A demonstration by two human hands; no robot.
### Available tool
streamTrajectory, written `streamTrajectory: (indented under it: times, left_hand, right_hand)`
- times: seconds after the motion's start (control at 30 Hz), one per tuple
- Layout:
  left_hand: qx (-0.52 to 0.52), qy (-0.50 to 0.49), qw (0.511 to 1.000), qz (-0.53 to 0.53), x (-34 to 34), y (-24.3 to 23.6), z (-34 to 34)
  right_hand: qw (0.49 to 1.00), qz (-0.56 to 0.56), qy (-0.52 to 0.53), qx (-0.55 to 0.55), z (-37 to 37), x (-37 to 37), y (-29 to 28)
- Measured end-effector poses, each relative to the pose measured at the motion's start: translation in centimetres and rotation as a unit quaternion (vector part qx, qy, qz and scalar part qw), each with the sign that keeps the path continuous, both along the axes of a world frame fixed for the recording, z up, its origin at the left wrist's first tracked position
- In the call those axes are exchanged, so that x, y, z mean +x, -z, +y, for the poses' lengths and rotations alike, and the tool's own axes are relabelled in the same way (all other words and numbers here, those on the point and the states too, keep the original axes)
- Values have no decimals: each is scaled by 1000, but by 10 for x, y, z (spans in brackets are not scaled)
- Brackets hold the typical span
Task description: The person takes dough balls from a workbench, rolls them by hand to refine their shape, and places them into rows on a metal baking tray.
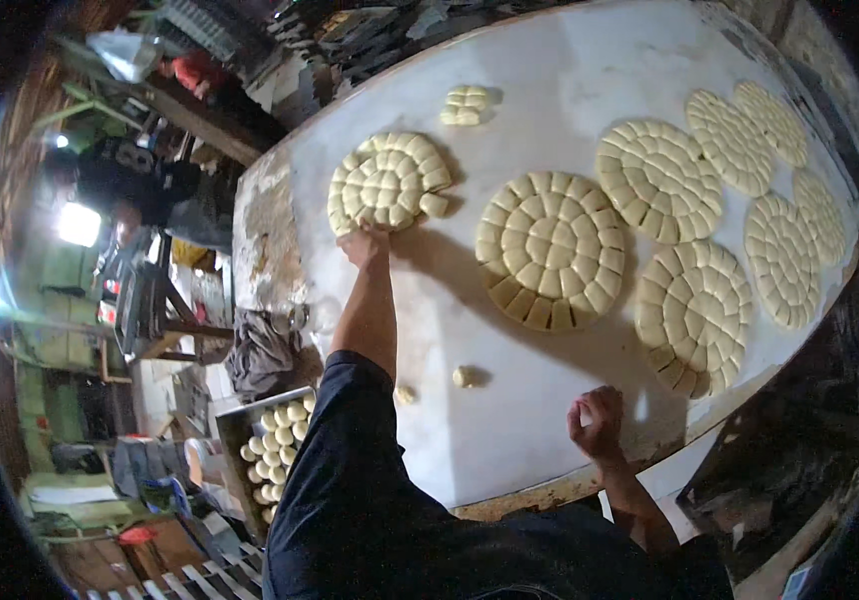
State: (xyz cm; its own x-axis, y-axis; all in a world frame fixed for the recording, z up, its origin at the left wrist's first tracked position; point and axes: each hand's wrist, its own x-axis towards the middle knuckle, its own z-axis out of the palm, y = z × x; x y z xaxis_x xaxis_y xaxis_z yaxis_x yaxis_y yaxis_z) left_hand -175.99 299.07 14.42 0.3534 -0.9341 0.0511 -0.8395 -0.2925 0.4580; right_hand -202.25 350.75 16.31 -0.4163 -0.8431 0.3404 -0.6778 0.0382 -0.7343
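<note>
Beside the table's left edge, down low, a metal tray [233, 425] holds rows of rounded dough balls [275, 440]. Above it, the left hand [364, 243] reaches far across the white floured table [550, 60] and presses its fingers against the near rim of a partly broken dough disc [388, 181], scored into small squares; whether it pinches a piece or only touches cannot be told. A few cut pieces [466, 105] lie apart beyond that disc, and two loose balls [463, 377] sit nearer the person. Toward the middle lies a full scored disc [552, 249], then five more discs [695, 316] spread to the right, all seemingly whole apart from rough edges. At the near edge the right hand [597, 420] is curled closed around a small pale lump of dough. Judging by this, one disc is being taken apart and rolled, and most remain untouched.
</note>
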Motion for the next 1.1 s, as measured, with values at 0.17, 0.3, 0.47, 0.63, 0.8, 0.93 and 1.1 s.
streamTrajectory:
  times: [0.17,0.3,0.47,0.63,0.8,0.93,1.1]
  left_hand:
    - [-74,-83,984,136,28,24,62]
    - [-87,-8,935,343,128,21,173]
    - [-109,-3,588,801,116,-13,380]
    - [-43,100,687,719,83,17,489]
    - [-173,178,855,455,98,10,515]
    - [-96,112,882,448,132,-20,538]
    - [-207,424,882,0,147,-17,538]
  right_hand:
    - [999,37,30,-16,-17,-6,-2]
    - [998,4,33,-45,-36,1,-12]
    - [994,-87,-8,-62,-41,37,-1]
    - [909,-336,-232,83,-9,181,19]
    - [904,-388,-170,57,15,174,16]
    - [964,-259,-56,-28,27,87,-13]
    - [980,34,-193,45,57,-13,-22]
